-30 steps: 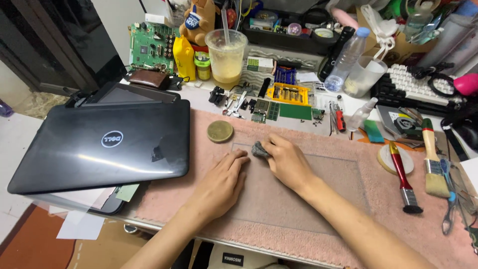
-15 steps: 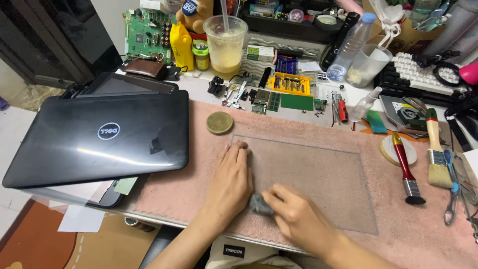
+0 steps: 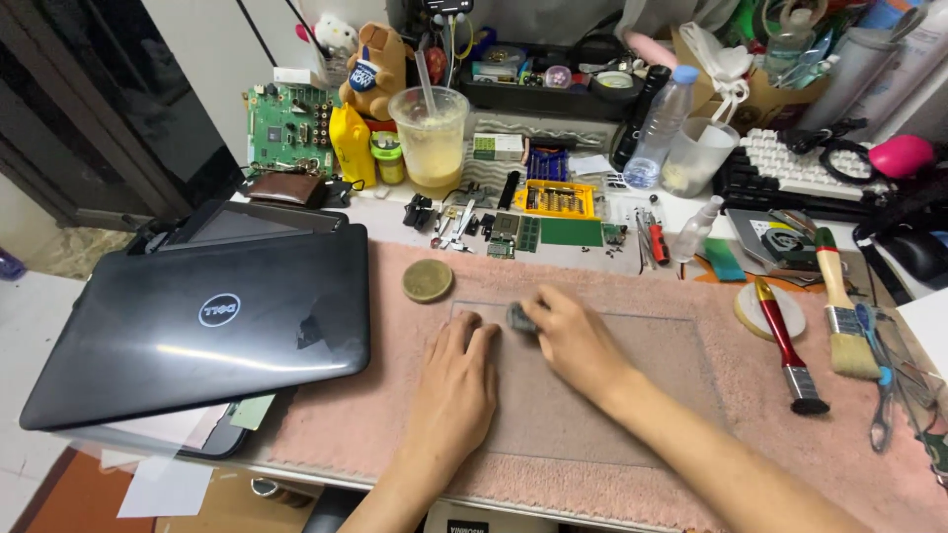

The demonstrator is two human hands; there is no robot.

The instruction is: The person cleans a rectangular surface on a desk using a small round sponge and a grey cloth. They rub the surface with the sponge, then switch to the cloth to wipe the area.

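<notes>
My right hand (image 3: 573, 341) pinches a small grey cloth wad (image 3: 519, 317) against the far left corner of a clear flat sheet (image 3: 652, 395) that lies on the pink towel (image 3: 346, 415). Beside it, my left hand (image 3: 452, 380) lies flat, palm down, fingers together, pressing on the sheet's left part. The sheet is see-through and its edges show faintly. A round brass-coloured disc (image 3: 428, 280) rests on the towel just left of both hands.
A closed black laptop (image 3: 197, 326) lies at left, overlapping the towel. A red-handled brush (image 3: 787, 347), a wide paintbrush (image 3: 844, 316) and tweezers (image 3: 882, 395) lie at right. Behind stand a plastic drink cup (image 3: 431, 138), circuit board (image 3: 284, 130), screwdriver bit case (image 3: 552, 198), bottle (image 3: 660, 123) and keyboard (image 3: 790, 168).
My right hand has carried the grey wad from the sheet's near left edge back up to its far left corner. My left hand stays flat on the sheet.
</notes>
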